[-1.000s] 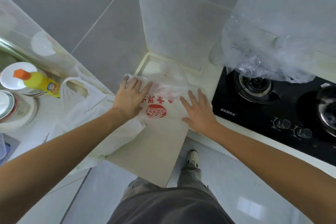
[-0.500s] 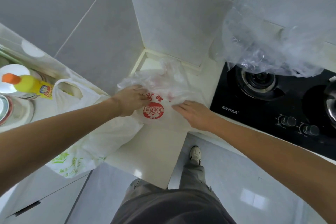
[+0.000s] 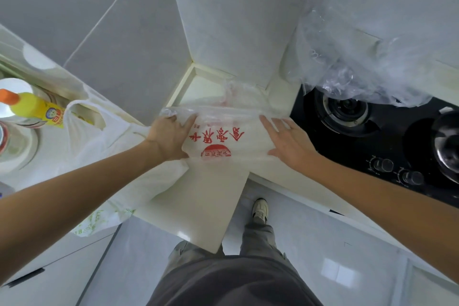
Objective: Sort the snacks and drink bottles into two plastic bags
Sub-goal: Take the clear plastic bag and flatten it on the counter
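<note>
Beside the stove [image 3: 372, 136], crumpled plastic sheet [image 3: 360, 67] overhangs.

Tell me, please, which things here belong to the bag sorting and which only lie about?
Job: bag with red print, white bag, left hand, right hand.

Lying about: yellow bottle, stove, clear plastic sheet, pot.

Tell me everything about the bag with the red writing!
The bag is thin, see-through plastic with red characters and a red stamp. It lies flat and wrinkled on the pale counter in the corner. The left hand grips its left edge; the right hand rests open on its right side.
</note>
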Available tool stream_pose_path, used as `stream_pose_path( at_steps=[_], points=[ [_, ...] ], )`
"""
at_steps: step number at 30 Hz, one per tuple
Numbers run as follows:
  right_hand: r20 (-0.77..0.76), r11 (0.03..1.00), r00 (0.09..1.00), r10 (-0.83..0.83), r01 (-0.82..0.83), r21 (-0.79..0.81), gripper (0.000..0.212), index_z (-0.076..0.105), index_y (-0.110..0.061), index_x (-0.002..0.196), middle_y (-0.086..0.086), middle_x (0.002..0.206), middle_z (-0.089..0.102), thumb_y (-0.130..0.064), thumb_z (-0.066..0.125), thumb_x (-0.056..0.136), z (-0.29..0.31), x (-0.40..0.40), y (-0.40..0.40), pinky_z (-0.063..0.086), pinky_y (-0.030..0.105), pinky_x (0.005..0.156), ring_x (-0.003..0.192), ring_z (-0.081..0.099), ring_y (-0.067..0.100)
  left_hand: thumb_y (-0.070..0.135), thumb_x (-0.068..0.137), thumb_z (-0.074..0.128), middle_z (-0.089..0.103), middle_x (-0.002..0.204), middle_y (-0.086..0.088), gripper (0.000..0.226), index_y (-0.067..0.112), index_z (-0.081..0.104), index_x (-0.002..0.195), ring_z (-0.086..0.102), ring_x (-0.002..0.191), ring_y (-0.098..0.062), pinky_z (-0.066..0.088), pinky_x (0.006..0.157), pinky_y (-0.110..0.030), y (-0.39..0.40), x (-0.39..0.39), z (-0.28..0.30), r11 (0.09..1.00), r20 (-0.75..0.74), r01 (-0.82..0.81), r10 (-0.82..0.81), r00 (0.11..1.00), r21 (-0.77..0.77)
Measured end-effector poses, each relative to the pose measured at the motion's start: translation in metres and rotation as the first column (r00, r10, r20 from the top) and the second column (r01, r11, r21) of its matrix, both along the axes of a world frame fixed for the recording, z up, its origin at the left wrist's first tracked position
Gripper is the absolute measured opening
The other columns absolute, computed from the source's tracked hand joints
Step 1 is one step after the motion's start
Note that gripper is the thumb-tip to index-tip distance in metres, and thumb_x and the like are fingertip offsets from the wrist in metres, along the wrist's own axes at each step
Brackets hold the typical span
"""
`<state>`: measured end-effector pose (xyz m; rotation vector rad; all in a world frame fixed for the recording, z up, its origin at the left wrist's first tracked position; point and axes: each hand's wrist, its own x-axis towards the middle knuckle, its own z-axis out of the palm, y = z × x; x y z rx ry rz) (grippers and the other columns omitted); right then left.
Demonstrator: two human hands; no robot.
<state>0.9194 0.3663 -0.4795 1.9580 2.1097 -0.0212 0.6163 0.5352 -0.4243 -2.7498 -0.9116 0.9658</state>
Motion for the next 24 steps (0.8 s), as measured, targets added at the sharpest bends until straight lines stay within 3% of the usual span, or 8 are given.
stream_pose_path(
  at_steps=[4, 7, 9, 12, 16, 20, 22, 24],
  points=[
    [-0.088, 0.989, 0.995, -0.053, 0.04, -0.143, 0.139, -0.005, -0.027, 0.165, 0.02, 0.165, 0.018, -0.066, 0.085, 0.067, 0.01, -0.005, -0.002, 0.017, 0.048, 0.127, 0.139, 0.045, 0.038, 0.09, 0.072, 0.054, 0.053, 0.143, -0.013, 0.131, 0.026, -0.016, 0.161, 0.046, 0.138, -0.029, 0.041, 0.111, -0.04, -0.019, 0.0, -0.007, 0.999, 0.033, -0.002, 0.004, 0.999, -0.053],
    [-0.181, 0.965, 0.984, 0.001, -0.049, -0.259, 0.118, 0.004, -0.034, 0.165, -0.003, 0.173, 0.006, -0.058, 0.08, 0.079, 0.013, -0.002, -0.004, -0.002, 0.063, 0.124, 0.156, 0.009, 0.045, 0.082, 0.069, 0.069, 0.023, 0.158, -0.014, 0.125, 0.042, -0.006, 0.16, 0.028, 0.147, -0.037, 0.037, 0.115, -0.052, -0.031, -0.003, -0.015, 0.99, 0.059, 0.104, -0.099, 0.993, -0.1],
    [-0.237, 0.941, 0.97, 0.049, -0.124, -0.316, 0.095, 0.016, -0.036, 0.164, -0.011, 0.17, 0.02, -0.052, 0.073, 0.089, 0.012, 0.004, -0.005, -0.015, 0.069, 0.118, 0.158, -0.001, 0.039, 0.071, 0.075, 0.074, 0.007, 0.166, -0.007, 0.112, 0.046, 0.006, 0.16, 0.007, 0.155, -0.041, 0.032, 0.115, -0.062, -0.038, -0.003, -0.017, 0.968, 0.073, 0.219, -0.211, 0.975, -0.12],
    [-0.311, 0.926, 0.949, 0.049, -0.16, -0.342, 0.067, 0.042, -0.031, 0.156, -0.007, 0.138, 0.063, -0.051, 0.065, 0.096, 0.005, 0.016, -0.011, -0.021, 0.064, 0.117, 0.153, 0.029, 0.025, 0.068, 0.083, 0.068, 0.004, 0.17, 0.004, 0.084, 0.047, 0.031, 0.156, -0.007, 0.157, -0.036, 0.027, 0.116, -0.067, -0.044, -0.009, -0.024, 0.95, 0.08, 0.266, -0.256, 0.963, -0.165],
    [-0.303, 0.947, 0.952, 0.026, -0.121, -0.297, 0.045, 0.069, -0.024, 0.128, 0.002, 0.109, 0.072, -0.055, 0.049, 0.103, -0.01, 0.028, -0.018, -0.016, 0.049, 0.124, 0.136, 0.047, 0.027, 0.069, 0.091, 0.056, 0.01, 0.17, 0.015, 0.048, 0.043, 0.067, 0.129, -0.008, 0.158, -0.029, 0.022, 0.119, -0.063, -0.048, -0.018, -0.038, 0.955, 0.03, 0.201, -0.199, 0.98, -0.217],
    [-0.271, 0.97, 0.962, 0.021, -0.085, -0.229, 0.045, 0.076, -0.015, 0.1, 0.017, 0.127, 0.065, -0.048, 0.046, 0.104, -0.018, 0.033, -0.03, 0.014, 0.04, 0.124, 0.143, 0.031, 0.039, 0.063, 0.098, 0.049, 0.024, 0.167, 0.013, 0.054, 0.03, 0.06, 0.139, 0.0, 0.159, -0.026, 0.021, 0.12, -0.059, -0.051, -0.017, -0.047, 0.97, 0.021, 0.109, -0.108, 0.994, -0.218],
    [-0.239, 0.971, 0.971, -0.017, -0.041, -0.236, 0.041, 0.073, -0.01, 0.111, 0.023, 0.138, 0.059, -0.045, 0.054, 0.103, -0.013, 0.033, -0.031, 0.017, 0.037, 0.124, 0.146, 0.034, 0.037, 0.057, 0.099, 0.052, 0.039, 0.161, 0.008, 0.062, 0.022, 0.046, 0.15, 0.007, 0.158, -0.027, 0.02, 0.12, -0.057, -0.051, -0.012, -0.052, 0.979, 0.032, 0.053, -0.047, 0.998, -0.195],
    [-0.184, 0.956, 0.981, -0.069, 0.013, -0.293, 0.049, 0.062, -0.012, 0.128, 0.014, 0.14, 0.06, -0.052, 0.059, 0.099, -0.007, 0.029, -0.03, 0.02, 0.033, 0.123, 0.145, 0.038, 0.03, 0.047, 0.097, 0.06, 0.054, 0.149, 0.001, 0.067, 0.019, 0.034, 0.152, 0.018, 0.155, -0.027, 0.022, 0.12, -0.054, -0.051, -0.005, -0.055, 0.982, 0.067, -0.01, 0.023, 0.998, -0.191]
  ],
)
